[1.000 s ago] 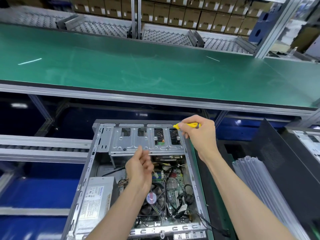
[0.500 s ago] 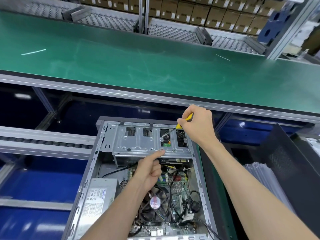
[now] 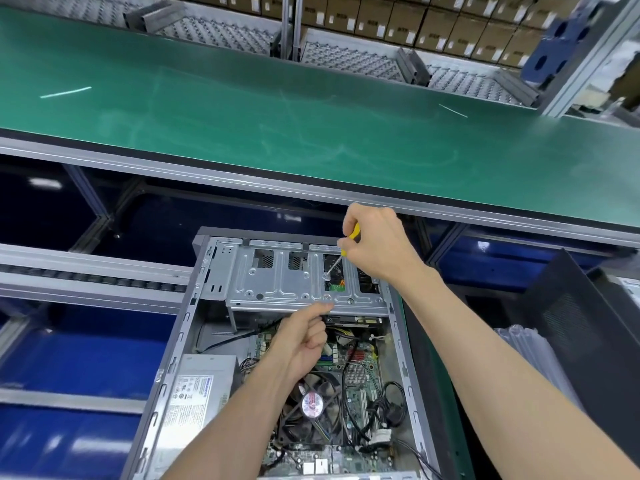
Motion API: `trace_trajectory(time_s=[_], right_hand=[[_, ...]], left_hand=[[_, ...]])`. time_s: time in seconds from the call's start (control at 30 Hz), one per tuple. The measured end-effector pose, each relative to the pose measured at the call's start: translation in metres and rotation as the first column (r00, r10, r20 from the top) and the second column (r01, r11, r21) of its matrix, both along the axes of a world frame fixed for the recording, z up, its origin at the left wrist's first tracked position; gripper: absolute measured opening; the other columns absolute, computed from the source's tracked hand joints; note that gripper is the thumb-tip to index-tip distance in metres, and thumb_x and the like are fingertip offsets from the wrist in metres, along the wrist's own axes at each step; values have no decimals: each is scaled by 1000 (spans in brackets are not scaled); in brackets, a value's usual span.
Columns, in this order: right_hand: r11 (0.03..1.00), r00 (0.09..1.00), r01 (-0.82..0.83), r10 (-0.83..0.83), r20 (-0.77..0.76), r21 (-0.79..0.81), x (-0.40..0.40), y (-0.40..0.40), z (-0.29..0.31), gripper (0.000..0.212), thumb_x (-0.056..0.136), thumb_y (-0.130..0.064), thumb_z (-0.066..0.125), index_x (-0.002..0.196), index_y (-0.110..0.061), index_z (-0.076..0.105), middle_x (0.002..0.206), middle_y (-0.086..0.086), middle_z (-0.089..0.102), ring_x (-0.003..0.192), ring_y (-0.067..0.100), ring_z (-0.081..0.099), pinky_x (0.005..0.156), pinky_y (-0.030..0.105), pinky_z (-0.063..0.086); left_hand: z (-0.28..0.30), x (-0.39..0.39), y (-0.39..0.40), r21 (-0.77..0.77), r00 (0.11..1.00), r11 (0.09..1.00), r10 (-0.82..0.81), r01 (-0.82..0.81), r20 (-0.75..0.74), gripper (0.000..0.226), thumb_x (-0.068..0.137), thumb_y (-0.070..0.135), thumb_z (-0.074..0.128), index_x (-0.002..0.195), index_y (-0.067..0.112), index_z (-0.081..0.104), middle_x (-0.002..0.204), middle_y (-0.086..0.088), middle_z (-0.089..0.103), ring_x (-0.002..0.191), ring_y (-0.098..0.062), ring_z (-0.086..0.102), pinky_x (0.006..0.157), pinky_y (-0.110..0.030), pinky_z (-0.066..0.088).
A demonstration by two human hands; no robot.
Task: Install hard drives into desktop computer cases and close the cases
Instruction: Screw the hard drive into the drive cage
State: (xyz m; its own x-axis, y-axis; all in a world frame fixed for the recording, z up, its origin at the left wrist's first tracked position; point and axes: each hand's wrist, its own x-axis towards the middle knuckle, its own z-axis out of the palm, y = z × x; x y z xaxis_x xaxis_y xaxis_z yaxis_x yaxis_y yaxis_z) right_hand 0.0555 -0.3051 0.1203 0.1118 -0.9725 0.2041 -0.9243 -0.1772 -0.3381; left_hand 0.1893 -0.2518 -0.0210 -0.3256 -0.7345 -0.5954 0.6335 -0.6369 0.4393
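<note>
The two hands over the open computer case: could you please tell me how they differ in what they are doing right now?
The right hand grips a yellow-handled screwdriver; the left hand holds no tool. The right hand is raised above the drive cage with the screwdriver tip down on a screw there; the left hand sits lower, with one extended finger touching the cage's front edge and the others curled. Both work at the same cage in the computer case.

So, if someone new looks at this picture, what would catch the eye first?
Probably the open grey metal computer case at the bottom centre, with its black cooling fan exposed. Above it, the right hand grips a yellow-handled screwdriver, tip on the silver metal drive cage, while the left hand touches the cage's front edge. Behind stretches a long green conveyor belt.
</note>
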Motion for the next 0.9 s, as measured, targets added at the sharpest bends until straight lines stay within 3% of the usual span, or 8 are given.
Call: trace_trajectory(time_s=[0.2, 0.27, 0.33, 0.5, 0.57, 0.63, 0.8, 0.9], right_hand=[[990, 977, -117, 129, -168, 78, 13, -4, 13, 16, 80, -9, 64, 85, -21, 54, 87, -2, 59, 79, 24, 56, 60, 34, 44], [998, 970, -64, 69, -231, 28, 16, -5, 14, 12, 91, -23, 63, 90, -16, 54, 85, 2, 57, 77, 28, 54, 62, 36, 44], [1000, 952, -22, 15, -307, -21, 20, -4, 15, 24, 95, -37, 61, 92, -15, 53, 84, 3, 52, 75, 29, 50, 64, 37, 40], [993, 969, -68, 89, -232, 97, 21, -7, 20, 16, 81, -12, 66, 95, -17, 61, 98, 4, 62, 87, 29, 57, 63, 33, 41], [998, 960, -33, 45, -275, 50, 22, -6, 19, 10, 90, -23, 64, 93, -15, 59, 90, 5, 59, 81, 30, 57, 64, 34, 42], [1000, 943, -12, 13, -333, 6, 24, -6, 19, 20, 94, -35, 62, 91, -16, 58, 85, 3, 54, 75, 29, 55, 64, 35, 41], [989, 972, -72, 99, -213, 132, 25, -7, 24, 19, 79, -8, 63, 94, -18, 57, 93, 3, 58, 84, 28, 56, 62, 32, 41], [998, 952, -12, 29, -304, 56, 29, -7, 21, 15, 92, -27, 62, 94, -14, 53, 85, 3, 46, 75, 30, 49, 63, 35, 37]], left_hand=[[-2, 2, 1, -19, 1000, 1000, -16, 16, -8, 34, 67, 2, 76, 100, 4, 65, 53, 9, 17, 37, -5, 17, 31, -18, 17], [-3, 2, 1, -19, 1000, 1000, -18, 18, -5, 36, 67, 2, 77, 101, 4, 65, 53, 9, 17, 37, -5, 17, 31, -18, 17], [-3, 2, 1, -20, 1000, 1000, -19, 19, -5, 37, 66, 3, 78, 101, 4, 65, 53, 9, 18, 37, -5, 17, 31, -18, 18], [-3, 2, 0, -24, 1000, 999, -21, 21, -11, 37, 66, 3, 78, 101, 5, 65, 53, 9, 19, 38, -5, 17, 31, -18, 18], [-4, 3, 0, -25, 1000, 999, -22, 22, -13, 37, 67, 3, 78, 101, 5, 64, 53, 9, 19, 38, -5, 18, 31, -18, 18], [-4, 3, 0, -27, 1000, 999, -22, 22, -11, 38, 67, 4, 78, 102, 5, 64, 53, 9, 19, 38, -6, 18, 31, -18, 18], [-4, 3, 0, -29, 1000, 999, -23, 23, -16, 37, 67, 3, 77, 102, 4, 64, 52, 9, 19, 38, -6, 18, 31, -18, 18], [-4, 3, 0, -25, 1000, 999, -21, 21, -13, 34, 69, 2, 76, 100, 4, 65, 52, 9, 19, 38, -5, 18, 31, -18, 18]])
